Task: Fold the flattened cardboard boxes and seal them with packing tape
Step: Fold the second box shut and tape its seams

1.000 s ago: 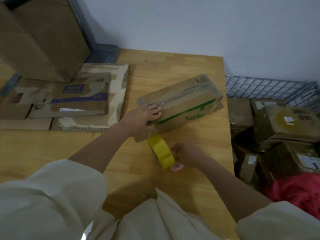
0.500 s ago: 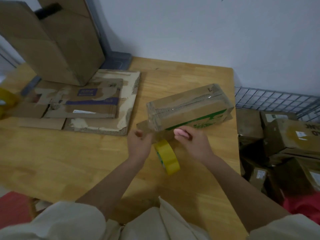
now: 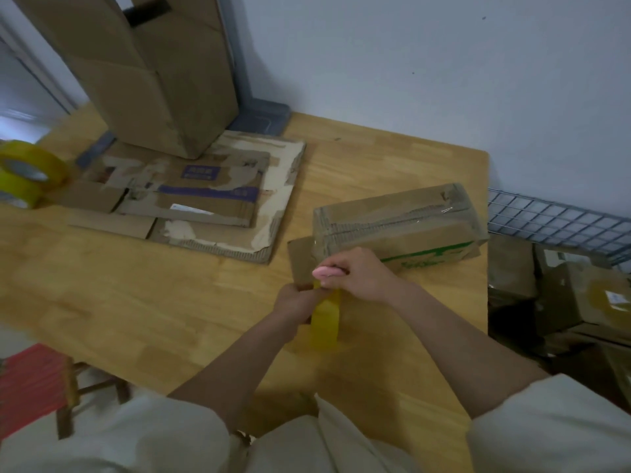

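With the left hand (image 3: 296, 299) gripping the tape roll (image 3: 326, 324) and the right hand (image 3: 358, 275) clamping a pink cutter (image 3: 325, 272) just in front of the box (image 3: 396, 227), I'd keep the strip taut and cut close to the box's end.

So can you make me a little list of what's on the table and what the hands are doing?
table: wooden table
box being taped: cardboard box with green print, lying on its side, right of middle
left hand: left hand holds the yellow tape roll standing on edge
right hand: right hand holds a pink tool just above the roll
flat boxes: pile of flattened cardboard, far left
tall box: upright box standing on that pile
spare tape: two more tape rolls at the left edge
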